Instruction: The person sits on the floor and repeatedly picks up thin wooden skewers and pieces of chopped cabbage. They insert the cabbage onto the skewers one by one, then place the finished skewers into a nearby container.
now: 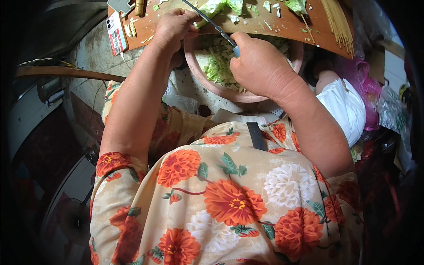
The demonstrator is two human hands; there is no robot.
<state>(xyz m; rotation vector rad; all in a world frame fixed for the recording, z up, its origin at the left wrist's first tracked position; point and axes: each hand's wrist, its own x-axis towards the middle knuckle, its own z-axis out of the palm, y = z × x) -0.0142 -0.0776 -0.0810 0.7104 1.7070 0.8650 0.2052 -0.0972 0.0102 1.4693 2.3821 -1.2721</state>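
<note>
My right hand [261, 64] is closed around the handle of a knife [217, 28], its narrow dark blade angled up to the left. My left hand [175, 29] grips the near end of a pale green leafy vegetable [212, 11], perhaps cabbage or lettuce, beside the blade. The leaves lie on a wooden board [152, 21]. Below the board's near edge, a pinkish basin [195, 74] holds shredded green leaves [215, 68]. Another leaf piece [295, 6] with a thin stick [308, 28] under it rests farther right on the board.
A phone [116, 33] with a cable hangs at the board's left edge, near a wooden handle [139, 7]. Bamboo skewers [338, 26] lie at the right. White [344, 106] and pink [369, 89] plastic bags are right of the basin.
</note>
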